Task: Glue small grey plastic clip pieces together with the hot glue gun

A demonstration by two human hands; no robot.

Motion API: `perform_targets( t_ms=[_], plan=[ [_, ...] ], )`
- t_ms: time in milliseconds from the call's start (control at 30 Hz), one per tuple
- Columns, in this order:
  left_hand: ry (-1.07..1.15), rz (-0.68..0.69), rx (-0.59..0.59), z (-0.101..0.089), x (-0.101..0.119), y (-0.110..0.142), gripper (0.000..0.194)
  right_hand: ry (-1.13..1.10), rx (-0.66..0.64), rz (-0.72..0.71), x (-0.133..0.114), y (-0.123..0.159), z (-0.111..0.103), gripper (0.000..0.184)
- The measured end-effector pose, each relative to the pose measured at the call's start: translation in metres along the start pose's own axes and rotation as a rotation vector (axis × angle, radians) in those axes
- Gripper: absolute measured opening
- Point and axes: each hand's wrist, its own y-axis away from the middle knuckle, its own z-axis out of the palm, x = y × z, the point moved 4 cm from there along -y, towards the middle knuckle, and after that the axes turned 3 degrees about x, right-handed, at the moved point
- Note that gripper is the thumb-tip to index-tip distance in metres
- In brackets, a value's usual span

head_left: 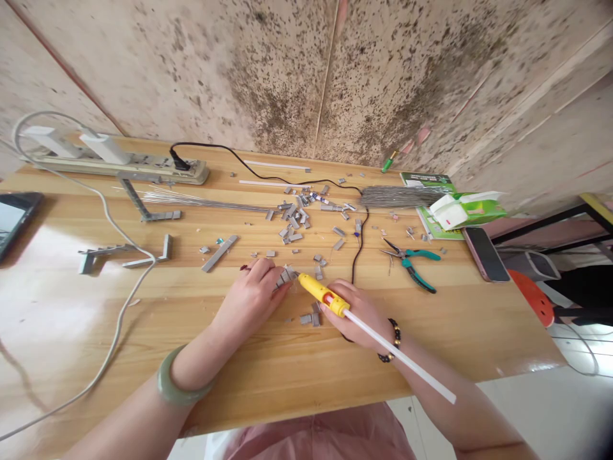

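My right hand (357, 313) is wrapped round a yellow hot glue gun (316, 289), and a long white glue stick (402, 358) juts from its back end. The gun's nozzle meets a small row of grey blocks (284, 278) at the middle of the table. My left hand (256, 291) pinches that row between thumb and fingers. Close by, several loose grey blocks (311, 317) lie just left of my right hand, and more grey pieces (294, 217) are heaped farther back.
Teal-handled pliers (414, 268), a phone (486, 254) and a tissue pack (469, 209) lie to the right. Thin wires (407, 196) are bundled at the back. A power strip (158, 169) stands back left; its white cable (117, 326) crosses the left side. Grey angled pieces (148, 255) lie left.
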Motion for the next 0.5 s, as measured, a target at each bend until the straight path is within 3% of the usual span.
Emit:
perform_targets(
  t_ms=[133,300,500],
  plan=[
    [0.036,-0.028,0.0,0.002,-0.004,0.001,0.019,-0.025,0.04,0.032,0.003,-0.001,-0.005,0.006],
    [0.29,-0.129,0.05,0.0,-0.011,-0.002,0.021,-0.142,0.093,0.106,0.009,-0.001,-0.018,0.01],
    [0.51,-0.179,0.041,-0.001,-0.015,-0.006,0.024,-0.254,0.056,0.127,0.015,0.001,-0.031,0.016]
  ],
)
